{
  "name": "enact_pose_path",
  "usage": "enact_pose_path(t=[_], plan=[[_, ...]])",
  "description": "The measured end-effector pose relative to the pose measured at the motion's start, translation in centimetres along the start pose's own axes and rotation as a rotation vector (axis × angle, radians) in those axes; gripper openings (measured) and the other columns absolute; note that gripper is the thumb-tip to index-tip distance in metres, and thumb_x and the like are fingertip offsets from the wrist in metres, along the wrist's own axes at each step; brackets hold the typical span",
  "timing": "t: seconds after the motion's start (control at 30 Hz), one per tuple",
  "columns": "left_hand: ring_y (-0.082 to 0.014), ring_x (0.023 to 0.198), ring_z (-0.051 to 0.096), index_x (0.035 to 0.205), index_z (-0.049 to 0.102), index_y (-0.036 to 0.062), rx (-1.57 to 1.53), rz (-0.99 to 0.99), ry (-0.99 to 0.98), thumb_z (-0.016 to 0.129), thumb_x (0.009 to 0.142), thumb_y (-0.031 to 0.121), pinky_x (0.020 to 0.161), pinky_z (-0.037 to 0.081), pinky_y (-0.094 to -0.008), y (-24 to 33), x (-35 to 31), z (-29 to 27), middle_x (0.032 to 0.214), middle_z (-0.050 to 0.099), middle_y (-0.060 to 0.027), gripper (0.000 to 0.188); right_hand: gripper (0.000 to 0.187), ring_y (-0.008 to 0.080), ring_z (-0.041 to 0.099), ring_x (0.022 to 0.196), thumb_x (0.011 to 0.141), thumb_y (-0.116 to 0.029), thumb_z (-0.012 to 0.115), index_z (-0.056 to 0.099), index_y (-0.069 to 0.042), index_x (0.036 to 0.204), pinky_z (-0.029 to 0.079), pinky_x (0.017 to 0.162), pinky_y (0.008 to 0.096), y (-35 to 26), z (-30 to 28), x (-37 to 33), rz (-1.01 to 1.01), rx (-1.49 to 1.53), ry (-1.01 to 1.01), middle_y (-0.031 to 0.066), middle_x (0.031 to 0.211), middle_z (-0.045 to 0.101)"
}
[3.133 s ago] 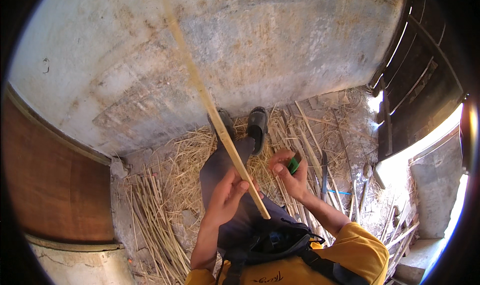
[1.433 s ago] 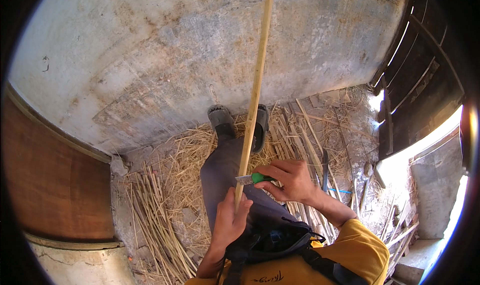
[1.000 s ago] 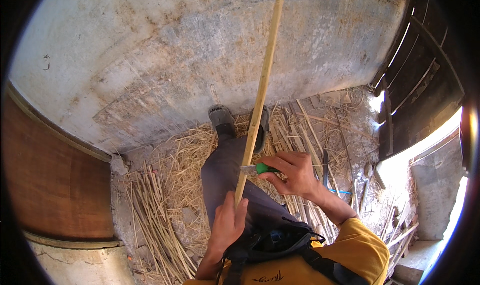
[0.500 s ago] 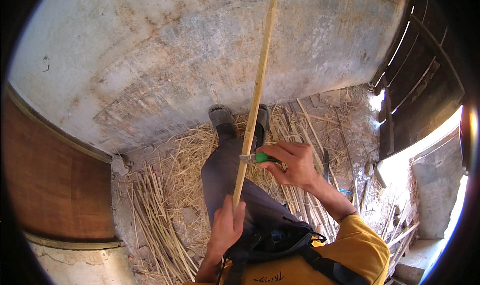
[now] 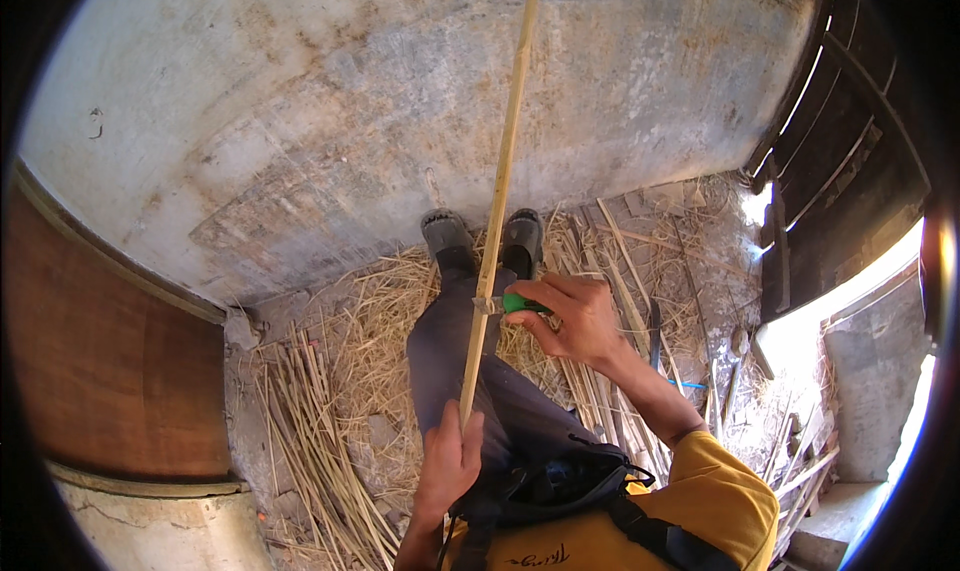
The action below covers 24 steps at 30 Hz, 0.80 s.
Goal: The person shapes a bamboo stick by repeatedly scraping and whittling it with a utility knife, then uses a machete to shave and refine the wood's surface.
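Note:
A long, pale bamboo strip [image 5: 505, 161] slants up from my lap past the top of the picture. Around its lower end my left hand [image 5: 450, 461] is closed. My right hand [image 5: 575, 321] grips the green handle of a small bladed tool [image 5: 522, 303]. The tool's short metal head lies across the strip, touching it some way above my left hand; its exact shape is too small to tell.
Straw-like shavings [image 5: 375, 321] cover the floor around my shoes [image 5: 447, 239]. Bundles of thin strips [image 5: 320, 441] lie at the left and right. A stained wall [image 5: 400, 101] rises ahead, a brown wooden panel [image 5: 115, 361] stands left, and dark boards [image 5: 845, 141] lean right.
My right hand and the tool have shifted slightly left and up along the strip. The strip's upper part has swung a little left. My left hand keeps its hold, and my right shoe has moved.

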State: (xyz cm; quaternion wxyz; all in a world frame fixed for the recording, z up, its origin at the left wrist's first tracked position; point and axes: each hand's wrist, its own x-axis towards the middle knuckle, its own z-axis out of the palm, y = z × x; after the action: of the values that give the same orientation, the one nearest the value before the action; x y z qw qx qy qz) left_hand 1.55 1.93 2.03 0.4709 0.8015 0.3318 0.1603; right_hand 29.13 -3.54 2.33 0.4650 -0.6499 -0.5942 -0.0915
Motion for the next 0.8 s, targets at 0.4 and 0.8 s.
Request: enact_pose_path(t=[0.4, 0.8], plan=[[-0.0502, 0.072, 0.070, 0.107, 0.053, -0.0007, -0.021, -0.038, -0.037, 0.060, 0.114, 0.020, 0.059, 0.051, -0.0500, -1.6, -1.7, 0.5, 0.073, 0.065, -0.0243, 0.023, 0.027, 0.0324, 0.078, 0.079, 0.096, -0.026, 0.086, 0.081, -0.006, 0.114, 0.060, 0.070, 0.0401, 5.2, 0.5, 3.2, 0.241, -0.052, 0.194, 0.0144, 0.099, 0.082], [-0.0351, 0.085, 0.074, 0.132, 0.059, 0.0017, 0.084, -0.030, -0.047, 0.066, 0.111, 0.018, 0.079, 0.057, -0.0432, -2.4, -1.1, -2.8, 0.094, 0.071, -0.0189, 0.027, 0.030, 0.0295, 0.078, 0.082, 0.092, -0.025, 0.090, 0.081, -0.005, 0.113, 0.060, 0.071, 0.0382, 3.8, -1.4, 2.2, 0.153, 0.183, 0.146, 0.0126, 0.096, 0.080]])
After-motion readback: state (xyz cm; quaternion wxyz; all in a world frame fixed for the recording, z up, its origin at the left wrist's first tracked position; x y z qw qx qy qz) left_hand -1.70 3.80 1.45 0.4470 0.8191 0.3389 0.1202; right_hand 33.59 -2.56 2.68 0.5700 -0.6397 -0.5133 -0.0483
